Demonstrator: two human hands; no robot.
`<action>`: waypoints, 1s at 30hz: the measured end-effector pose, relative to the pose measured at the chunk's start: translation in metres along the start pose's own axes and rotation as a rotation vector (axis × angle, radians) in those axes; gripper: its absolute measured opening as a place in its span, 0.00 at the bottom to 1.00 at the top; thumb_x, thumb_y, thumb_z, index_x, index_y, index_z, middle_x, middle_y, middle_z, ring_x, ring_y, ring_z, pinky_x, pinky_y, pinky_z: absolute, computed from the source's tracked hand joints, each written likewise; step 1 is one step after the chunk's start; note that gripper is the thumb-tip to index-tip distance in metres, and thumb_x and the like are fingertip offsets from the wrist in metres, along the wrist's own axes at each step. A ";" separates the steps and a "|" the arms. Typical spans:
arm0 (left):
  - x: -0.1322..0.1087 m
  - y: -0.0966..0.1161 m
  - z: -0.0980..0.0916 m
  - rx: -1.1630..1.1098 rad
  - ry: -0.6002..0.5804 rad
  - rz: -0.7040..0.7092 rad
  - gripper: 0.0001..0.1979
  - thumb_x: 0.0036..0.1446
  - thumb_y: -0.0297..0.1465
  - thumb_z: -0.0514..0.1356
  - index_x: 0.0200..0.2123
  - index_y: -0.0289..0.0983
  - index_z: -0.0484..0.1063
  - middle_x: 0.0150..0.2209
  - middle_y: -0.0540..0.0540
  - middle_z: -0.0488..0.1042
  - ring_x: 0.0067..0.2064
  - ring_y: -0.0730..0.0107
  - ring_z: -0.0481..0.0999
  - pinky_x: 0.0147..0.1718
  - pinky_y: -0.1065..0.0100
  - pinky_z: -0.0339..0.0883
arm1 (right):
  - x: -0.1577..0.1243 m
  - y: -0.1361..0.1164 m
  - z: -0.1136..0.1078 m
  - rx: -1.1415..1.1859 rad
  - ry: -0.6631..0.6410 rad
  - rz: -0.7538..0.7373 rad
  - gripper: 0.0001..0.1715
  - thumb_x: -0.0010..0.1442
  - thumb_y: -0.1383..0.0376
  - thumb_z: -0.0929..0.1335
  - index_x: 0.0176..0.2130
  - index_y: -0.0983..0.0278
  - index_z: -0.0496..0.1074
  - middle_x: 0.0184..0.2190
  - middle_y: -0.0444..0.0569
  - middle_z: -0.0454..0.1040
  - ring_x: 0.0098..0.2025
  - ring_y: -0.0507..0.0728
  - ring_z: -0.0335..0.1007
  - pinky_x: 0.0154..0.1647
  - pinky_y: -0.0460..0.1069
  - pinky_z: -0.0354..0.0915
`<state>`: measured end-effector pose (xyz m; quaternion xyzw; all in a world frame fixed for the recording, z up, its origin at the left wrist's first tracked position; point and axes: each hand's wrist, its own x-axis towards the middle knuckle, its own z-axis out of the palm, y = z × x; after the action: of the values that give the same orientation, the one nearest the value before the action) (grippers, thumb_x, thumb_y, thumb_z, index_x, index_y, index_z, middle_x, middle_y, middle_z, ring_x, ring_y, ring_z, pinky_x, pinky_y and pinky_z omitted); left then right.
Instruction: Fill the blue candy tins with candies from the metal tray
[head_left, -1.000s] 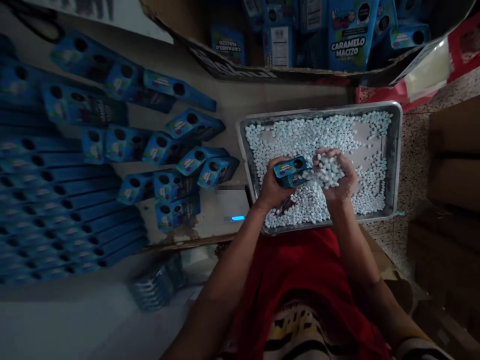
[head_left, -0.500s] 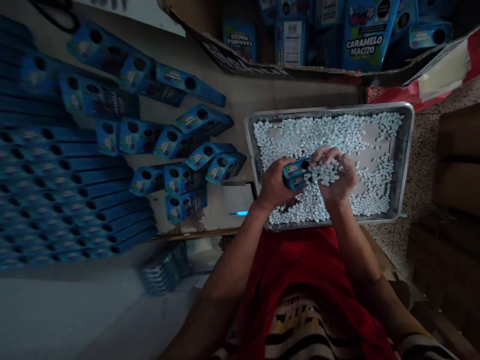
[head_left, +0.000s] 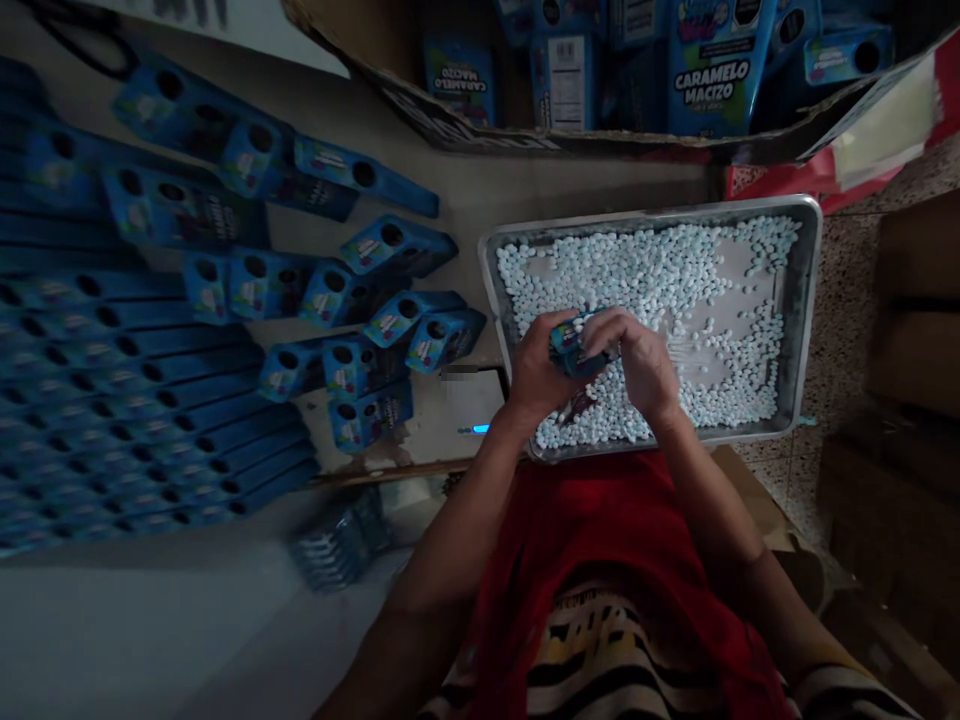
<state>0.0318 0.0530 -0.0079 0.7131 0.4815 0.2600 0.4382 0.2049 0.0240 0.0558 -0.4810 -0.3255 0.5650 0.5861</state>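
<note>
Blue boxes (head_left: 566,338): a pair, side by side over the tray's left part, tops with their round holes facing the right hand and mostly covered by its fingers.
Right hand (head_left: 646,368): half a second ago it lay palm up beside the boxes, cupping a visible heap; now it has rolled over, back of the hand up, bent fingers laid across the box tops.
Handful: the heap no longer shows; my judgement is that the work has moved from carrying pellets to the box holes themselves.
Right palm: turned away and dim, so I can't make out how far the fingers are curled or whether pellets remain under them.
Left hand (head_left: 529,372): wrapped firmly round the boxes from the left, gripping both together, much as before.
White pellets (head_left: 637,262): spread over the tray, with a barer, streaked patch just right of the right wrist.
Metal tray (head_left: 808,310): beneath both hands, its rim showing all but where the left arm crosses it.
Scale (head_left: 472,405): just left of the tray, display lit blue.
Loose boxes (head_left: 375,318): scattered left of the tray, apart from the hands, holes up.
</note>
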 end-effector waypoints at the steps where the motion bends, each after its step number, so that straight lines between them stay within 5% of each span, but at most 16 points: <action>1: 0.001 0.000 0.001 -0.002 0.017 0.002 0.40 0.51 0.50 0.79 0.62 0.43 0.71 0.57 0.41 0.81 0.59 0.49 0.83 0.60 0.52 0.78 | -0.004 -0.002 -0.001 -0.033 -0.052 -0.033 0.34 0.72 0.37 0.63 0.34 0.55 0.84 0.40 0.50 0.79 0.49 0.62 0.76 0.67 0.61 0.68; 4: 0.004 -0.003 -0.001 -0.013 0.041 0.088 0.40 0.48 0.50 0.81 0.60 0.45 0.72 0.60 0.39 0.79 0.64 0.46 0.80 0.66 0.47 0.74 | -0.010 -0.010 -0.015 -0.095 -0.076 -0.107 0.33 0.75 0.42 0.62 0.33 0.54 0.85 0.52 0.49 0.82 0.62 0.63 0.74 0.75 0.62 0.62; 9: 0.007 -0.010 -0.010 0.036 0.171 0.138 0.37 0.50 0.50 0.80 0.59 0.46 0.72 0.59 0.40 0.79 0.62 0.46 0.80 0.65 0.46 0.73 | 0.021 -0.003 -0.079 -0.476 0.304 -0.013 0.16 0.65 0.45 0.75 0.42 0.52 0.83 0.67 0.48 0.72 0.78 0.67 0.56 0.79 0.71 0.55; 11: 0.003 -0.012 -0.011 0.020 0.155 0.123 0.38 0.51 0.50 0.80 0.59 0.45 0.72 0.59 0.40 0.79 0.62 0.47 0.80 0.65 0.46 0.74 | 0.042 0.014 -0.094 -0.693 0.354 0.026 0.21 0.61 0.47 0.78 0.47 0.55 0.82 0.71 0.52 0.68 0.81 0.70 0.48 0.77 0.74 0.57; 14: -0.007 -0.014 -0.008 -0.011 0.111 0.057 0.41 0.49 0.53 0.80 0.60 0.45 0.71 0.60 0.40 0.79 0.64 0.46 0.80 0.66 0.46 0.74 | 0.063 0.045 -0.085 -0.838 0.379 0.051 0.28 0.60 0.48 0.80 0.54 0.58 0.81 0.76 0.58 0.64 0.84 0.74 0.39 0.74 0.74 0.60; 17: -0.018 -0.013 -0.005 -0.065 0.096 -0.010 0.42 0.49 0.52 0.80 0.61 0.45 0.70 0.58 0.41 0.80 0.60 0.49 0.82 0.61 0.49 0.78 | 0.064 0.069 -0.059 -0.689 0.403 0.087 0.26 0.57 0.55 0.83 0.53 0.57 0.81 0.74 0.54 0.68 0.84 0.72 0.40 0.72 0.67 0.66; 21: -0.026 -0.010 -0.013 -0.033 0.130 -0.091 0.40 0.49 0.47 0.81 0.61 0.44 0.70 0.56 0.42 0.80 0.55 0.52 0.84 0.55 0.54 0.80 | 0.048 0.078 -0.050 -0.350 0.408 0.237 0.17 0.50 0.69 0.83 0.38 0.58 0.81 0.57 0.49 0.82 0.74 0.64 0.64 0.60 0.52 0.76; 24: -0.028 -0.007 -0.023 0.040 0.038 -0.097 0.40 0.48 0.43 0.82 0.60 0.43 0.70 0.57 0.41 0.80 0.57 0.50 0.83 0.57 0.54 0.78 | 0.033 0.071 -0.060 -0.173 0.430 0.423 0.14 0.49 0.72 0.81 0.33 0.58 0.79 0.42 0.43 0.83 0.55 0.57 0.77 0.43 0.45 0.76; 27: -0.026 -0.006 -0.028 0.060 0.042 -0.101 0.40 0.47 0.41 0.82 0.59 0.42 0.70 0.55 0.41 0.80 0.55 0.51 0.84 0.55 0.56 0.78 | 0.017 0.054 -0.061 0.013 0.416 0.536 0.06 0.56 0.61 0.78 0.33 0.58 0.79 0.34 0.41 0.81 0.35 0.52 0.75 0.27 0.44 0.68; 30: -0.023 -0.006 -0.025 0.081 0.069 -0.143 0.39 0.45 0.41 0.83 0.57 0.42 0.70 0.53 0.43 0.81 0.53 0.51 0.84 0.53 0.57 0.78 | 0.002 0.031 -0.042 0.322 0.324 0.464 0.15 0.58 0.51 0.76 0.31 0.59 0.78 0.30 0.44 0.78 0.29 0.52 0.71 0.24 0.46 0.67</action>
<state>-0.0004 0.0420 0.0000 0.6847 0.5562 0.2327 0.4094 0.2327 0.0150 0.0128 -0.5272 -0.0164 0.6437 0.5544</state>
